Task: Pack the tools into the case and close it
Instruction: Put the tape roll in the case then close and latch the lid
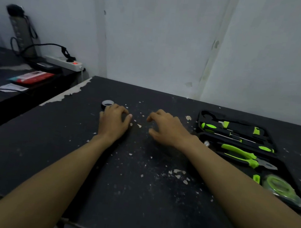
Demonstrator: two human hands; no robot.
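I see a dark counter (68, 152) that runs up to a pale wall. Its top is scratched, and the coat has peeled off along the far left edge. Small white chips (178, 172) are scattered over the middle. A roll of black tape (107, 103) lies flat at the far side, left of the middle. An open tool case (285, 174) lies on the right side.
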